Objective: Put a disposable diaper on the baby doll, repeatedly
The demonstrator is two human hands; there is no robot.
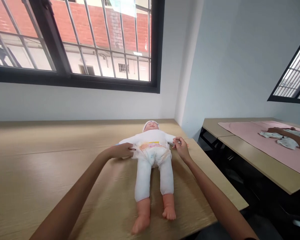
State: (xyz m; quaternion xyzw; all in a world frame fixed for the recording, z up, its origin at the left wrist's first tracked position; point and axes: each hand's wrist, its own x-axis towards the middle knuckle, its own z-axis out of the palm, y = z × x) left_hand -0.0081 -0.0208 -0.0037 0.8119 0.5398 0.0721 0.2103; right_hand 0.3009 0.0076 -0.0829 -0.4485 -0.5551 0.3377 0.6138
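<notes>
A baby doll [142, 180] with a white cloth body lies on its back on the wooden table [105, 196], its feet toward me. A white cap [145, 125] covers its head. Round its hips sits a diaper [155, 154] with a coloured, yellow-edged front band. My left hand [121, 150] is closed on the diaper's side edge at the left of the doll. Beside the doll's other hip, my right hand [180, 146] is raised with fingers bent together near the doll's arm; whether anything is between them is too small to tell.
A barred window [110, 80] is in the wall behind the table. At the right, a second table [267, 170] bears a pink mat [255, 140], where another person's hands [277, 130] touch patterned white cloth [288, 142]. A dark gap separates the two tables.
</notes>
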